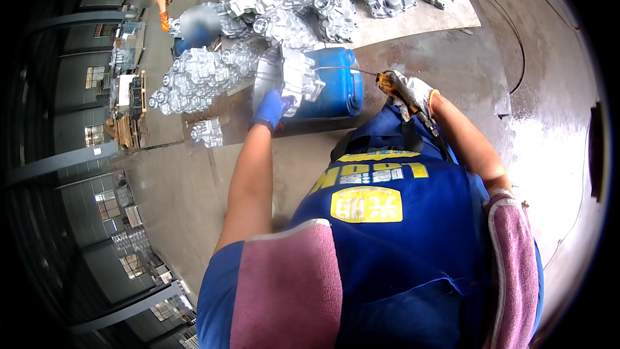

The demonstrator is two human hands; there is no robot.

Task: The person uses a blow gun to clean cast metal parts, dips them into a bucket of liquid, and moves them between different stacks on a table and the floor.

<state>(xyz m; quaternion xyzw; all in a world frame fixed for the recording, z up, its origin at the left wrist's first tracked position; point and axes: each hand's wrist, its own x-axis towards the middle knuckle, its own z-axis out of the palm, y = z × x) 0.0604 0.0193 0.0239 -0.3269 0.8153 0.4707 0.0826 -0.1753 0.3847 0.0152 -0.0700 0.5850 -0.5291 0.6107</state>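
Head view shows my left hand [270, 108] gripping a metal casting [298, 81] atop the blue drum [337, 84], right hand [407, 94] closed on a thin-tipped tool [349, 70] — I judge the casting could slip off the drum's curved side.

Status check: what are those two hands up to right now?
Left hand, blue glove, gripping silver metal casting on blue drum. Right hand, white glove, holding thin-tipped tool toward it. More castings piled close behind.
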